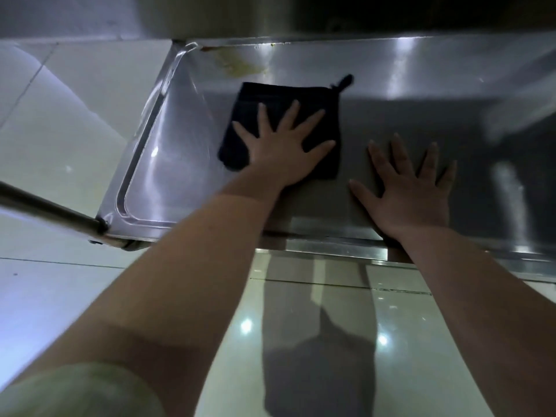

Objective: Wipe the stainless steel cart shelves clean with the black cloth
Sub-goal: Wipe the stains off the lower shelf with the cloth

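A folded black cloth with a small hanging loop lies flat on the lower stainless steel cart shelf, towards its left half. My left hand presses down on the cloth with fingers spread and straight. My right hand rests flat on the bare steel to the right of the cloth, fingers spread, holding nothing. A yellowish-brown stain marks the shelf just beyond the cloth, near the back left corner.
The shelf has a raised rim; a cart leg tube slants in at its front left corner. An upper shelf overhangs the back. Glossy pale floor tiles surround the cart. The right side of the shelf lies in shadow.
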The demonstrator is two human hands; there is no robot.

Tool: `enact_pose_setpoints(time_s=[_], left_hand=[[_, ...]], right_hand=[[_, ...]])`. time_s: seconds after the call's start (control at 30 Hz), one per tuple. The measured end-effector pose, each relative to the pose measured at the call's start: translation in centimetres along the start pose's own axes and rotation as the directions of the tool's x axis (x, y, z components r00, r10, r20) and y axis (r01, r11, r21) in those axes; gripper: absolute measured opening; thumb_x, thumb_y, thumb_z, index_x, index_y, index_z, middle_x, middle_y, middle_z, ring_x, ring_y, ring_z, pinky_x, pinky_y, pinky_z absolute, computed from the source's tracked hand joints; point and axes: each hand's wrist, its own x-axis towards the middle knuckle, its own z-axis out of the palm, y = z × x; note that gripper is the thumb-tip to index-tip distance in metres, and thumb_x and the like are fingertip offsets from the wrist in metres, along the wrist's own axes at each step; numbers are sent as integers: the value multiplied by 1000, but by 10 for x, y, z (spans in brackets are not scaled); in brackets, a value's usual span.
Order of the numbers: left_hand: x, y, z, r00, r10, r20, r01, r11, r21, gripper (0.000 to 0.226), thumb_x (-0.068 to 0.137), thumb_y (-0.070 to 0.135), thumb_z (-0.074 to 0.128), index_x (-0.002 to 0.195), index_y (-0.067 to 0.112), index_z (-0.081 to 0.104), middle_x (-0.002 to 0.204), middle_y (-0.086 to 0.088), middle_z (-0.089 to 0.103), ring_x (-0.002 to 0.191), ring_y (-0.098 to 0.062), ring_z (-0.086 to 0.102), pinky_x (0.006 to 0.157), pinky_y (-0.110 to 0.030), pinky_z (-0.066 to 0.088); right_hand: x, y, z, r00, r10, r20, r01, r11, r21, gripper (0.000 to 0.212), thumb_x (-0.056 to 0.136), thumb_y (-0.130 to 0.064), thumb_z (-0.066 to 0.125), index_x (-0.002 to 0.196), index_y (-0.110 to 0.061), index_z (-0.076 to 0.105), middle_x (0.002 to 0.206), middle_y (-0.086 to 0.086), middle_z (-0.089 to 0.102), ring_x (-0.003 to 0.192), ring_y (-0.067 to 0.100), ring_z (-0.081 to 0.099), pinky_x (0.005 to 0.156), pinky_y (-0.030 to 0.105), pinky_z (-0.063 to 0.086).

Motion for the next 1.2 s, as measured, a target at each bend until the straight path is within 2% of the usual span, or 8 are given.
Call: enact_pose_setpoints(time_s=[0.17,0.4,0.5,0.67,0.83,0.93,1.07,1.2], left_hand=[[-15,19,8,998,38,-49,-39,999,-36,75,74,90,12,144,63,7,162,17,2,148,-34,-12,101,-74,-16],[-36,-119,-11,986,-167,-6,166,985,-40,71,69,93,14,136,72,3,160,24,1,149,-30,-6,105,-74,-6],[-59,-139,-12,980,-198,12,199,979,-37,67,69,94,13,132,75,0,160,24,0,149,-31,-6,106,-74,-4],[-81,-97,-3,970,-241,21,242,969,-40,73,65,93,8,134,73,-5,160,24,-7,147,-37,-11,103,-76,-6],[-99,13,20,999,-47,28,47,999,1,70,69,92,4,134,70,-11,160,20,-12,145,-40,-19,94,-75,-18],[-104,34,25,1000,-9,18,10,999,-38,73,70,93,5,136,68,-8,160,20,-13,144,-36,-23,94,-71,-24],[-107,-2,18,1000,-10,-2,10,1000,-18,73,67,95,9,134,72,-6,159,24,-9,147,-30,-18,101,-72,-18],[-112,-93,1,987,-160,28,160,987,11,73,62,98,9,130,76,-8,158,27,-8,148,-27,-13,104,-74,-6]], right_hand=[[-1,9,1,1000,-15,11,15,1000,12,81,76,-85,5,150,-51,0,163,-13,-2,148,40,-8,115,62,-7],[-1,7,0,1000,-14,-1,14,1000,27,82,76,-87,5,150,-51,1,164,-12,-1,147,42,-6,115,62,-6],[0,4,1,1000,-13,3,13,1000,12,82,76,-86,3,150,-50,0,164,-11,-1,147,43,-6,114,64,-6],[-1,3,0,1000,-18,3,18,1000,3,82,78,-85,5,151,-48,2,164,-9,-1,146,45,-7,113,66,-7],[-1,3,0,1000,-10,20,11,1000,-21,77,80,-80,5,151,-49,0,164,-10,-3,146,44,-7,113,65,-6],[-1,7,0,999,-21,36,22,1000,-9,77,79,-74,5,151,-49,1,164,-10,-3,147,43,-8,114,65,-5],[-3,8,-1,999,-24,22,23,1000,12,73,84,-79,10,150,-50,3,164,-11,-1,147,42,-7,115,62,-7],[-4,8,-2,999,-23,27,23,1000,14,74,84,-81,9,151,-50,3,164,-12,-1,147,42,-7,115,63,-6]])
